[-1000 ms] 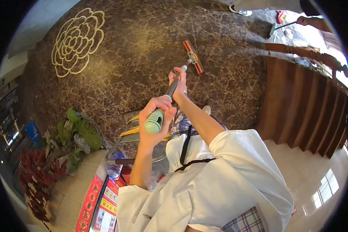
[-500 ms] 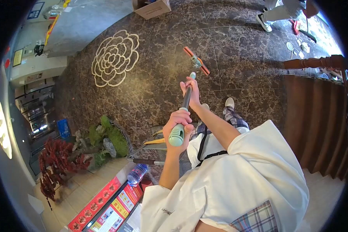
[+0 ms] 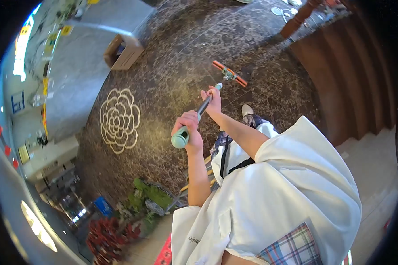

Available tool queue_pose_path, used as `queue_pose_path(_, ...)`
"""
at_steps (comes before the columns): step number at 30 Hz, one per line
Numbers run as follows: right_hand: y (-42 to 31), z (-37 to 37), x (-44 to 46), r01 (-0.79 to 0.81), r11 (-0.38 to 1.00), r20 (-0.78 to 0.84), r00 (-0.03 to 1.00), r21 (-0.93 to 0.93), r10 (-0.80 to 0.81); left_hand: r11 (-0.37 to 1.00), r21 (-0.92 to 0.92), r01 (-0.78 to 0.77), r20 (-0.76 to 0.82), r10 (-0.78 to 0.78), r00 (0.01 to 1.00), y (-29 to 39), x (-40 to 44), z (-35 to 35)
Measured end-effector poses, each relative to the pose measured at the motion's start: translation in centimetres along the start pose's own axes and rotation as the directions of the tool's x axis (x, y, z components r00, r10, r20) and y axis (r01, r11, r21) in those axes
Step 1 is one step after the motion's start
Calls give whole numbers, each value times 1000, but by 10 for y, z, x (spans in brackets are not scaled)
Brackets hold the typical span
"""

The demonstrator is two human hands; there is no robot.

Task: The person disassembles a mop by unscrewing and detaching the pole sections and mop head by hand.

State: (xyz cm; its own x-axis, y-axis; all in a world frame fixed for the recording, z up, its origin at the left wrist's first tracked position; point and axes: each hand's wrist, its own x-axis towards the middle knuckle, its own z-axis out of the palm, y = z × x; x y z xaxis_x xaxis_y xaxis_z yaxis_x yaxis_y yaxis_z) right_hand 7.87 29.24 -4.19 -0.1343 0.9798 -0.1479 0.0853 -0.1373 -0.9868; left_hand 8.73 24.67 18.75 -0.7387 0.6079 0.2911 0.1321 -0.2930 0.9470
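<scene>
A mop with a narrow orange head [image 3: 229, 73] and a green clamp rests on the dark marbled floor ahead of me. Its dark pole [image 3: 204, 106] slants back toward my body and ends in a pale green grip [image 3: 180, 138]. My left hand [image 3: 189, 129] is wrapped round the pole's upper end by that grip. Farther down, my right hand [image 3: 213, 100] is closed on the pole near a pale green collar [image 3: 219, 86]. Both arms reach forward from a loose white shirt.
A cardboard box [image 3: 127, 53] stands on the floor by the grey counter [image 3: 77, 75]. A pale flower pattern [image 3: 120, 120] marks the floor at left. Brown wooden steps [image 3: 347, 73] lie to the right. Green and red plants [image 3: 108, 240] are at lower left, near a blue object [image 3: 103, 206].
My view has turned, so the box and flower pattern sit lower and the steps higher. The other person's legs have left view. Both hands keep their hold on the mop.
</scene>
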Motion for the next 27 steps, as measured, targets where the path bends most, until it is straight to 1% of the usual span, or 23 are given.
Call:
queue_pose_path(1, 2, -8, 9, -39, 998, -34, 999, -46, 38, 1000, -6, -19, 9, 19, 1000, -10, 5, 8)
queue_pose_path(2, 5, -17, 17, -51, 998, -64, 997, -46, 48, 1000, -13, -6, 36, 6, 999, -19, 7, 14)
queue_pose_path(4, 2, -31, 33, -33, 996, -219, 976, -84, 14, 976, -202, 79, 8, -79, 997, -34, 13, 25)
queue_pose_path(5, 1, -38, 39, -86, 996, -249, 966, -38, 74, 973, -212, 87, 2, -89, 996, -42, 16, 30)
queue_pose_path(6, 1, -42, 47, -97, 995, -275, 958, -31, 85, 972, -212, 103, 29, -99, 995, -48, 22, 35)
queue_pose_path(8, 3, -49, 60, -56, 995, -414, 910, -85, 16, 949, -280, 147, 61, -135, 989, -61, 33, 43)
queue_pose_path(9, 6, -55, 64, -65, 992, -413, 911, -112, 13, 938, -291, 191, 91, -171, 981, -68, 38, 45)
queue_pose_path(10, 16, -58, 71, -72, 991, -427, 904, -110, 19, 936, -290, 201, 106, -177, 978, -75, 42, 47)
queue_pose_path(12, 36, -66, 74, -159, 954, -521, 854, -254, 4, 934, -123, 337, 258, -297, 919, -86, 39, 47)
queue_pose_path(13, 44, -72, 69, -269, 963, -524, 825, -34, 212, 940, -18, 340, 329, -316, 890, -93, 32, 43)
queue_pose_path(14, 59, -80, 63, -301, 900, -537, 838, -316, 92, 939, -17, 345, 329, -320, 888, -97, 22, 39)
queue_pose_path(16, 61, -88, 49, -369, 883, -505, 843, -291, 186, 944, -8, 329, 422, -295, 857, -99, 6, 28)
queue_pose_path(17, 63, -85, 43, -365, 888, -512, 839, -280, 184, 942, -8, 335, 420, -301, 856, -102, 2, 20)
queue_pose_path(20, 61, -67, 20, -342, 908, -484, 854, -241, 193, 937, 29, 348, 364, -334, 870, -90, -5, -9)
queue_pose_path(22, 78, -47, 5, -294, 921, -474, 868, -256, 146, 942, 78, 325, 362, -331, 872, -84, -7, -34)
queue_pose_path(23, 88, -34, -6, -262, 929, -474, 873, -260, 113, 943, 72, 323, 353, -327, 876, -81, -7, -49)
queue_pose_path(24, 84, -22, -13, -256, 931, -470, 876, -262, 108, 945, 69, 320, 349, -323, 880, -79, -5, -64)
queue_pose_path(26, 73, 7, -38, -270, 936, -356, 917, -225, 179, 933, 126, 337, 282, -359, 890, -69, -1, -101)
queue_pose_path(27, 73, 25, -52, -192, 947, -339, 936, -258, 97, 931, 187, 313, 249, -353, 902, -67, -1, -123)
